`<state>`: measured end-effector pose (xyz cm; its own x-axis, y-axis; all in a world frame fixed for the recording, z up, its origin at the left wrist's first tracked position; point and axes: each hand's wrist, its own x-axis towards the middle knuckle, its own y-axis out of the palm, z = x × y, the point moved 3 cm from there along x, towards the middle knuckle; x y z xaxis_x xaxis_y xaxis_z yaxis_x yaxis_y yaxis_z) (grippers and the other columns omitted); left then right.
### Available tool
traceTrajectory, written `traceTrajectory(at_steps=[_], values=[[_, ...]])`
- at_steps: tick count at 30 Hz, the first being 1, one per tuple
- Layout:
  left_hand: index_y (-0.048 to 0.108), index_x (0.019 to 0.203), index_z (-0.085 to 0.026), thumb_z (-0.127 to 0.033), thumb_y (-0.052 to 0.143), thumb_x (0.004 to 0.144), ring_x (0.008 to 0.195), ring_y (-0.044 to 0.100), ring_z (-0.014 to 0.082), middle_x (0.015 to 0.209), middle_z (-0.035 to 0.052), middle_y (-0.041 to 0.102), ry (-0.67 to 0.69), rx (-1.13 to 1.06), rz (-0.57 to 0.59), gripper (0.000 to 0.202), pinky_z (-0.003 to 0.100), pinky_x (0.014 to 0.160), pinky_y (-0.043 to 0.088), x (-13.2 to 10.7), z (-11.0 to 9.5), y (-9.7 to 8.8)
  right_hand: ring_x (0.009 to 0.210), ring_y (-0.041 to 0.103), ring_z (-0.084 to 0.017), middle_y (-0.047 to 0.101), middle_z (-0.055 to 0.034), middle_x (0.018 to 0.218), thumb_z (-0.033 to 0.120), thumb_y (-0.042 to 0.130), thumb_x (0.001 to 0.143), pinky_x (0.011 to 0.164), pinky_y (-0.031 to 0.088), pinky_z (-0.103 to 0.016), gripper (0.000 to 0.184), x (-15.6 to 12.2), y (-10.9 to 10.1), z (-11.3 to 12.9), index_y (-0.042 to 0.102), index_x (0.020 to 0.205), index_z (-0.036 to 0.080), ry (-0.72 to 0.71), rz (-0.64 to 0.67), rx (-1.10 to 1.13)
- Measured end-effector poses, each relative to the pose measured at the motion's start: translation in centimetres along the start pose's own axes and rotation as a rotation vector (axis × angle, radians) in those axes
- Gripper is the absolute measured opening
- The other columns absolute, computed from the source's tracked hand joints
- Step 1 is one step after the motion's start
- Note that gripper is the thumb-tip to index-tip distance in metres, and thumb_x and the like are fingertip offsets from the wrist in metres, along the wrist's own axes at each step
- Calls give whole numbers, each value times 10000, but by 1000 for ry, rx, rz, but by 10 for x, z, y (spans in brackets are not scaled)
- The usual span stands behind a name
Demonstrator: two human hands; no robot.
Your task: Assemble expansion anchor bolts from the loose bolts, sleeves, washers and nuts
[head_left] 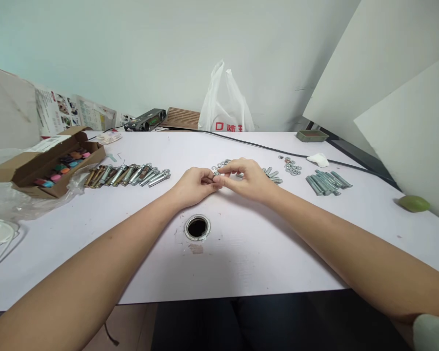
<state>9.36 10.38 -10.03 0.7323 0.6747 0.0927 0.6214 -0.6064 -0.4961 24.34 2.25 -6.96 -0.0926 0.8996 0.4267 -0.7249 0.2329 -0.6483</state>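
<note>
My left hand (195,186) and my right hand (249,179) meet over the middle of the table, fingertips pinched together. Between them shows a small ring-shaped metal piece (216,173), like a nut or washer; the fingers cover whatever else is there. Just behind lie loose washers and nuts (226,162), partly hidden by my right hand. Metal sleeves (272,174) fan out beyond that hand's knuckles. Left of my left hand, a row of expansion bolts (131,174) lies side by side, some silvery, some brownish.
More nuts and washers (292,167) and a pile of bolts (327,182) lie to the right, near a crumpled tissue (318,159) and a green fruit (413,203). A round table hole (197,227) sits in front. A cardboard box (32,168) stands left; a black cable (263,146) crosses behind.
</note>
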Motion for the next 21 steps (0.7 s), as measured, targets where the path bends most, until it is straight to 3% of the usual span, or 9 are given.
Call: traceTrajectory(at_steps=[3, 7, 10, 13, 15, 18, 21], values=[[648, 749, -156, -453, 725, 725, 673, 594, 131, 734, 17, 694, -6, 1, -14, 308, 239, 599, 413, 1, 2, 0, 667, 533, -144, 646, -31, 683, 475, 620, 865, 674, 405, -302, 369, -3, -4, 0, 655, 663, 169, 80, -84, -3], [651, 725, -156, -447, 742, 715, 683, 604, 130, 732, 17, 701, 21, -7, 5, 305, 241, 624, 434, 2, 2, -1, 711, 529, -148, 662, -43, 805, 484, 521, 927, 666, 398, -292, 359, -2, -1, 2, 676, 837, 172, 54, -44, 28], [663, 734, -158, -441, 746, 716, 679, 609, 131, 735, 20, 705, 10, -18, 3, 295, 244, 623, 441, 2, 3, -1, 621, 474, -142, 548, -25, 607, 560, 411, 965, 627, 367, -295, 550, -3, 0, 4, 567, 595, 184, 30, 6, 48], [685, 764, -158, -428, 755, 712, 701, 627, 141, 756, 31, 719, -3, -15, -3, 284, 250, 638, 457, 1, 3, -1, 534, 411, -131, 417, -14, 477, 627, 375, 956, 615, 361, -306, 669, -7, -5, 2, 396, 444, 196, 96, -124, 73], [687, 763, -159, -416, 757, 712, 696, 625, 136, 745, 26, 716, 5, -3, -1, 271, 245, 637, 453, 1, 1, -1, 527, 400, -130, 418, -7, 495, 649, 386, 944, 607, 355, -305, 651, -8, -6, 2, 463, 487, 192, 122, -149, 79], [680, 743, -160, -416, 750, 719, 672, 606, 124, 724, 14, 703, 15, 12, 9, 266, 236, 618, 434, 0, 0, 0, 580, 429, -135, 456, -1, 582, 647, 394, 945, 602, 339, -291, 571, -6, -1, 3, 576, 653, 191, 79, -59, 92], [680, 748, -158, -434, 750, 716, 667, 604, 126, 723, 16, 701, -2, 11, 0, 286, 236, 608, 429, 1, 1, -1, 563, 433, -135, 381, 3, 518, 654, 379, 946, 586, 325, -288, 626, -6, 2, 3, 464, 534, 191, 75, -19, 144]])
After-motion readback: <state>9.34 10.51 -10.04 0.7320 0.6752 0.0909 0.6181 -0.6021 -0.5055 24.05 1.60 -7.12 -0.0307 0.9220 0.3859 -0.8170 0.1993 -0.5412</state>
